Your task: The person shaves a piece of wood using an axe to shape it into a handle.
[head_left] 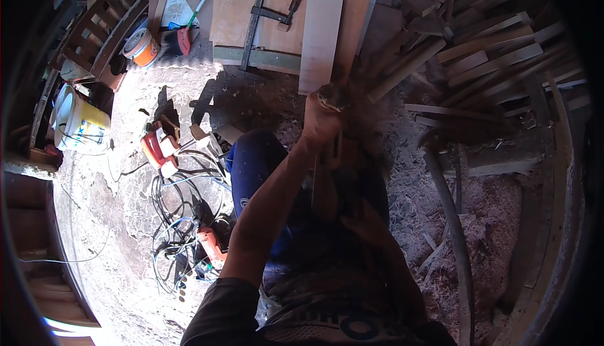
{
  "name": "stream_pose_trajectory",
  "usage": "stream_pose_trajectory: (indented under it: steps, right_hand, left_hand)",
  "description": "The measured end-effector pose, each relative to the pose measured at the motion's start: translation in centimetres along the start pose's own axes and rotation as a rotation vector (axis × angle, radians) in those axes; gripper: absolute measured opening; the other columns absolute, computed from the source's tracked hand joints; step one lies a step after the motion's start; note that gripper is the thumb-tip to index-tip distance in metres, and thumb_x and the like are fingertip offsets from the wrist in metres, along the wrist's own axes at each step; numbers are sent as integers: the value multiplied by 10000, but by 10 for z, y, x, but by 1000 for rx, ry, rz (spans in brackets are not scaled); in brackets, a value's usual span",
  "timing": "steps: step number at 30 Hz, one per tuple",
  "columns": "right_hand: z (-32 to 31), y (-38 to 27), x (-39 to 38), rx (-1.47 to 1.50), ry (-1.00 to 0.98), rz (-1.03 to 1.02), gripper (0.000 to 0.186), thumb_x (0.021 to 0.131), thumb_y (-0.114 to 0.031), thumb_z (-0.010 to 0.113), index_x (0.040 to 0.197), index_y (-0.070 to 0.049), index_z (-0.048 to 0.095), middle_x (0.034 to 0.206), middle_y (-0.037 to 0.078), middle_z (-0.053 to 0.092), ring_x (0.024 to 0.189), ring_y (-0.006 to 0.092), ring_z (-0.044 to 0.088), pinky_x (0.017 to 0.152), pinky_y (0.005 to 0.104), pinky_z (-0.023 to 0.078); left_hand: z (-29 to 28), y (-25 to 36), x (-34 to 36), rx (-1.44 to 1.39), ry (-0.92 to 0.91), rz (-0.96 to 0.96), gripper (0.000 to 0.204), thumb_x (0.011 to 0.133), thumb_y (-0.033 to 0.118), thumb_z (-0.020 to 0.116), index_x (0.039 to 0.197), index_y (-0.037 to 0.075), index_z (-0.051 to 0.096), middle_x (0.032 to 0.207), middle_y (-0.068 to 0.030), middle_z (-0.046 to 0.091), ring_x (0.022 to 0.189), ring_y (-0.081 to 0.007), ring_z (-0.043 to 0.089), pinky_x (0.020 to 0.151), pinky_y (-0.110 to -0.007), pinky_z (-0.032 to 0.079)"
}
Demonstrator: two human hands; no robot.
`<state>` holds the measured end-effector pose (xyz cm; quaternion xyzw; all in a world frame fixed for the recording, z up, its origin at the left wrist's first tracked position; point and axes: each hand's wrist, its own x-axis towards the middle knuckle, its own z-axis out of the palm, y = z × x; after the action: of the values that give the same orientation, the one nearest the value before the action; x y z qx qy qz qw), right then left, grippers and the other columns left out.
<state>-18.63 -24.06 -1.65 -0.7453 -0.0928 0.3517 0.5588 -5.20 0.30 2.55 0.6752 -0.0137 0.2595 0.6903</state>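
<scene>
A left hand [321,121] clenches a dark rounded object [335,96] at the near end of a pale board [323,31], apparently for steadiness — the right hand [367,225] sits shadowed beside a wooden strip [324,192], its grip unclear.

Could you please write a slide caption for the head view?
Left hand near the end of a pale board, right hand lower in shadow, bar clamp beyond.
</scene>
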Motion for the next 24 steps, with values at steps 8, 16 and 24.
stream_pose_trajectory:
  steps: [8,16,24]
  right_hand:
    - [-1,2,0,-1,9,67,653,846,-162,763,1400,11,465,1259,115,598,1156,208,568,1007,359,459]
    - [-4,5,0,-76,2,35,703,843,-193,778,1423,17,440,1294,140,590,1205,227,550,1033,366,444]
    - [-1,-7,-5,-103,57,5,534,843,-170,782,1281,-9,522,1088,69,624,1010,161,583,894,330,487]
  left_hand:
    - [0,-1,0,-10,-1,-47,164,814,32,755,974,18,722,929,-30,739,857,-100,678,735,-280,539]
    - [-5,5,2,-18,-69,-17,124,806,33,756,920,22,708,869,-34,719,800,-110,669,696,-290,532]
    - [4,6,-10,59,-14,53,92,805,45,738,873,24,679,800,-22,673,721,-95,611,645,-288,503]
